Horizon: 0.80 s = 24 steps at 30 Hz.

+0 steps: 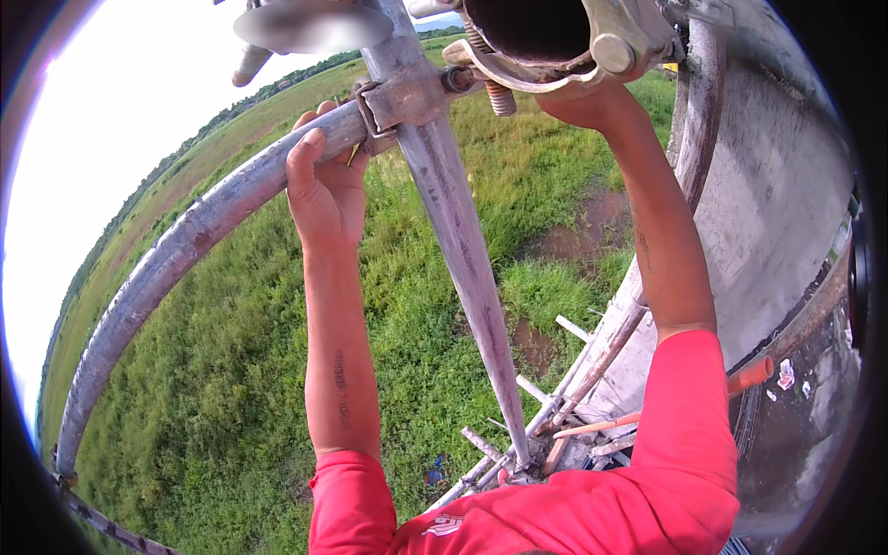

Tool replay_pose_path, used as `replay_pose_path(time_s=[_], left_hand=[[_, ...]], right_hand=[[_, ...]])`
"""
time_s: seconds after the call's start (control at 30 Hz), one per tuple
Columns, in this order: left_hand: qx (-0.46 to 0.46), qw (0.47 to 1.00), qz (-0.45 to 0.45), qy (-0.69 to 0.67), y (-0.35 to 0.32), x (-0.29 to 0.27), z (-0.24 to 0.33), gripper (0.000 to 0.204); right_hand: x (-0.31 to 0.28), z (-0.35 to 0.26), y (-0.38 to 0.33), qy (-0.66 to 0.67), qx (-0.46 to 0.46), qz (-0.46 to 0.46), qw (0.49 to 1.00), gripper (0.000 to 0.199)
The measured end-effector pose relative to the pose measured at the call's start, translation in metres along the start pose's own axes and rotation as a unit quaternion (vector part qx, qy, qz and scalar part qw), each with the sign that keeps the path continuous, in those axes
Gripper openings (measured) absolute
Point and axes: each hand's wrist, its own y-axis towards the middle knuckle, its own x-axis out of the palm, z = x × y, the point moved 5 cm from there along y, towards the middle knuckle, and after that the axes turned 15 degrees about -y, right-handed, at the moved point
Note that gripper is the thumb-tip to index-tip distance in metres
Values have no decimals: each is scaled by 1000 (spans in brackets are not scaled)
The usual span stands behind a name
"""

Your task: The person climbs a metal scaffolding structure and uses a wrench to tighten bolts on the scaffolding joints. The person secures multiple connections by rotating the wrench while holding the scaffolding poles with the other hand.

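My left hand point(328, 185) is raised and wrapped round a long grey scaffold tube point(199, 231), its thumb on the near side and its other fingers partly hidden behind. That tube meets an upright scaffold tube point(453, 222) at a metal coupler point(412, 97), just right of the hand. Further right, a larger-looking open coupler point(615, 55) with a threaded bolt point(500, 98) sits close to the camera around a dark, round tube opening point(527, 28). My right hand point(592, 104) is up against the underside of this coupler; its fingers are hidden behind it.
Far below lies green grass point(231, 305) with muddy patches point(583, 231). A pale concrete wall point(768, 176) curves along the right, beside another scaffold tube point(698, 129). Lower poles point(486, 462) and an orange pipe point(749, 375) are near my body. A blurred oval point(313, 26) covers part of the top.
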Motion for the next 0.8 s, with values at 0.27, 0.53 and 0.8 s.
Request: replay_pose_path(time_s=[0.27,0.53,0.8], left_hand=[[-5,1000,19,-22,3,0,3,38],[-10,999,-39,-8,8,-10,4,46],[-39,998,-53,19,20,-26,5,54]], right_hand=[[-9,-111,-77,224,338,48,913,65],[-25,-51,-71,242,268,128,924,76],[-26,-23,-25,102,94,13,990,53]])
